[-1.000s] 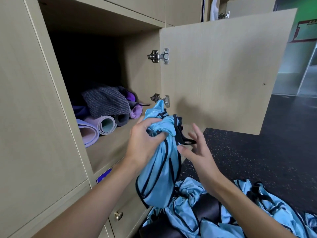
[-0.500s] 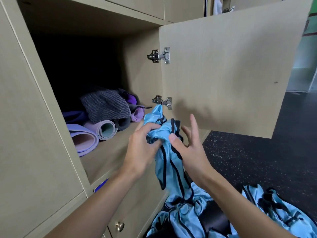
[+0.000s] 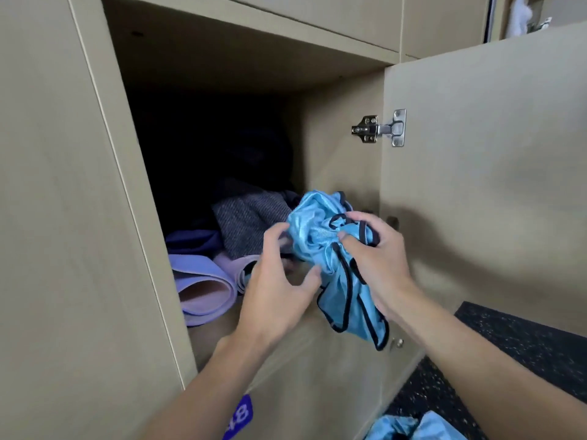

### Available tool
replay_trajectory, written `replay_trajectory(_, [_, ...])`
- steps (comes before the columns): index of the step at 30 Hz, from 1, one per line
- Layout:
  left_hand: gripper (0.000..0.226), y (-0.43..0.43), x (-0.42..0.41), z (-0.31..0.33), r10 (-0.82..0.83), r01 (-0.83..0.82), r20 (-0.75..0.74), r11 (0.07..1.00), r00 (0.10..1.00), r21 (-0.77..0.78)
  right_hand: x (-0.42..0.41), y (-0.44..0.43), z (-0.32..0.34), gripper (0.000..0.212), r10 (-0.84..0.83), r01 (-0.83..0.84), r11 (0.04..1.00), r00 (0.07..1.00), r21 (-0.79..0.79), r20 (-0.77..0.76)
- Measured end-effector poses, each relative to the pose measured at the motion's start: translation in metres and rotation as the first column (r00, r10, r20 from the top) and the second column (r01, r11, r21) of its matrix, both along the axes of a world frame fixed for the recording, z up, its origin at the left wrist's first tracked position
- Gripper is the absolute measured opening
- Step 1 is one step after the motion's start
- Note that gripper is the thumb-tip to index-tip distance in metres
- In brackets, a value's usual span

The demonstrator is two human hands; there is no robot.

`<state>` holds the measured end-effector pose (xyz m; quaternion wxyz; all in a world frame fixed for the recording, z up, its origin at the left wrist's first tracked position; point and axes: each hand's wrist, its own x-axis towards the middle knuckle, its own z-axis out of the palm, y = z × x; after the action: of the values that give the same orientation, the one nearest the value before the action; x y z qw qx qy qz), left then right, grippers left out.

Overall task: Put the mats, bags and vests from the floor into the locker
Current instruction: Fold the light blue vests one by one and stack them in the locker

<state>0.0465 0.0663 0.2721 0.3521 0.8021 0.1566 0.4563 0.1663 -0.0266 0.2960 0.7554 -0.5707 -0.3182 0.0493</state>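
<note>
The person stands close to the open locker [image 3: 333, 147], both bare arms reaching to its mouth. The right hand [image 3: 378, 258] grasps a crumpled blue vest [image 3: 314, 230], its fingers curled tight round the cloth and the black trim. The bundle hangs at the front right of the opening, just above the shelf, and its loose end droops past the shelf edge in front of the panel below. The left hand [image 3: 279, 281] is at the bundle's left side with its fingers spread and loosely bent. The thumb reaches toward the lower folds, and the fingertips are at the cloth's edge, but I cannot tell if they touch it; it is not clenched on anything. Behind the hands, inside the locker, lilac mats [image 3: 203, 287] lie rolled on the shelf with their ends facing out, the nearest against the left wall. A grey bag [image 3: 251, 220] sits on top of them, further back, just behind the vest. The rear of the locker is too dark to make out. The door [image 3: 492, 185] is swung wide to the right, its upper hinge [image 3: 378, 128] plain to see. A purple tag [image 3: 239, 419] reading 48 shows below the left forearm. On the dark speckled floor [image 3: 524, 344] by the locker's foot lies a pile [image 3: 416, 428] of more blue cloth.
</note>
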Motion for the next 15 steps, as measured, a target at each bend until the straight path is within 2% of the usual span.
replay_trajectory(2, [0.066,0.016,0.001,-0.001,0.261,-0.258,-0.044,0.964,0.964,0.057,0.007,0.021,0.018,0.030,0.045,-0.043,0.997,0.998,0.056,-0.042])
replay_trajectory(4, [0.066,0.031,0.000,-0.001,0.515,-0.501,-0.170,0.857,0.840,0.117,0.012,0.045,0.035,0.027,0.098,-0.087,0.990,0.991,0.115,-0.092])
replay_trajectory(5, [0.067,0.037,-0.001,-0.002,0.585,-0.572,-0.259,0.810,0.769,0.131,0.012,0.057,0.044,0.026,0.132,-0.116,0.983,0.985,0.139,-0.112])
replay_trajectory(8, [0.069,0.052,-0.002,-0.006,0.650,-0.640,-0.452,0.741,0.611,0.201,0.007,0.096,0.068,0.023,0.267,-0.221,0.945,0.948,0.242,-0.175])
replay_trajectory(10, [0.071,0.058,-0.002,-0.008,0.676,-0.669,-0.492,0.708,0.549,0.226,0.001,0.127,0.085,0.024,0.360,-0.283,0.906,0.906,0.315,-0.223])
replay_trajectory(12, [0.078,0.061,-0.002,-0.007,0.695,-0.711,-0.493,0.675,0.524,0.196,-0.010,0.160,0.096,0.027,0.461,-0.339,0.849,0.850,0.405,-0.255])
replay_trajectory(14, [0.087,0.064,-0.003,-0.006,0.710,-0.762,-0.470,0.637,0.525,0.112,-0.019,0.194,0.093,0.030,0.463,-0.374,0.847,0.869,0.379,-0.177])
replay_trajectory(15, [0.091,0.066,-0.004,-0.006,0.720,-0.782,-0.448,0.619,0.530,0.068,-0.020,0.211,0.083,0.033,0.428,-0.406,0.879,0.903,0.252,-0.038])
